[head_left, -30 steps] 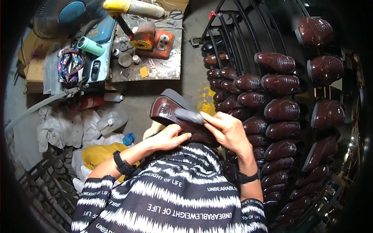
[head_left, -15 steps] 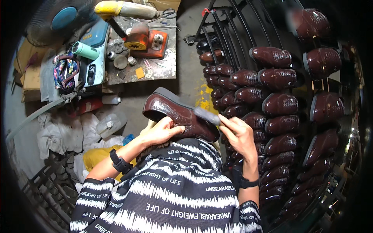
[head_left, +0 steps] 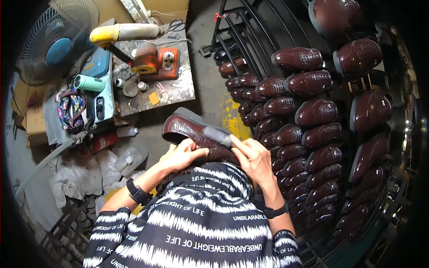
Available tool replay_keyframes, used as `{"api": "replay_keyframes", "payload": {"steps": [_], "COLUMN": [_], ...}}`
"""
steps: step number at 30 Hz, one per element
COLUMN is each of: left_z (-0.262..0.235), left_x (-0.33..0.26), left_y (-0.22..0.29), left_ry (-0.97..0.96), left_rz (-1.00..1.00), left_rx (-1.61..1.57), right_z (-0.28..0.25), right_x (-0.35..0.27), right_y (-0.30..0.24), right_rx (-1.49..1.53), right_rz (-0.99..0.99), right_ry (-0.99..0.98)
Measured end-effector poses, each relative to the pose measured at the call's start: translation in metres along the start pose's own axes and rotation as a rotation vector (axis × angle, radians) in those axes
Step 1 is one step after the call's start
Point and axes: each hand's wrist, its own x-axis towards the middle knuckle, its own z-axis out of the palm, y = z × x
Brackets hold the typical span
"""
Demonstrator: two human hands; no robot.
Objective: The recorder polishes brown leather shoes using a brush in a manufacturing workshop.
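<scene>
Head view: the left hand [head_left: 181, 155] is gripping a glossy dark-brown shoe [head_left: 185, 128] by its near side, the thumb lying along the upper and the other fingers being partly hidden. The shoe is lying tilted directly in front of the person's torso, its opening facing left and its grey sole turning away from the body. The right hand [head_left: 255, 160] is closing its fingers around one end of a grey pad-like tool [head_left: 217, 135], whose free end is resting over the side of the shoe; whether it is touching the surface cannot be told. Black straps [head_left: 137, 193] are encircling both wrists. To the right, a black rack [head_left: 250, 38] is supporting rows of similar glossy brown shoes [head_left: 308, 83]. At upper left, a worktable [head_left: 182, 93] is carrying an orange device [head_left: 169, 62], scissors [head_left: 174, 25] and a small yellow block [head_left: 154, 98]. A pale-green bottle [head_left: 89, 83] is lying beside a floral bag [head_left: 70, 109], and a fan [head_left: 58, 49] is standing behind them. Below, a translucent jug [head_left: 129, 160] is resting against white cloth [head_left: 73, 178].
</scene>
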Motion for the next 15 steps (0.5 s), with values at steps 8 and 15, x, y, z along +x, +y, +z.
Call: {"api": "replay_keyframes", "payload": {"steps": [8, 15], "left_z": [-0.007, -0.022], "left_x": [-0.008, 0.006], "left_y": [0.045, 0.036], "left_ry": [0.117, 0.009], "left_rz": [-0.042, -0.096], "left_rx": [0.097, 0.179], "right_z": [0.014, 0.017], "right_x": [0.003, 0.0], "right_y": [-0.03, -0.026], "right_rx": [0.05, 0.031], "right_rz": [0.262, 0.378], "right_ry": [0.078, 0.143]}}
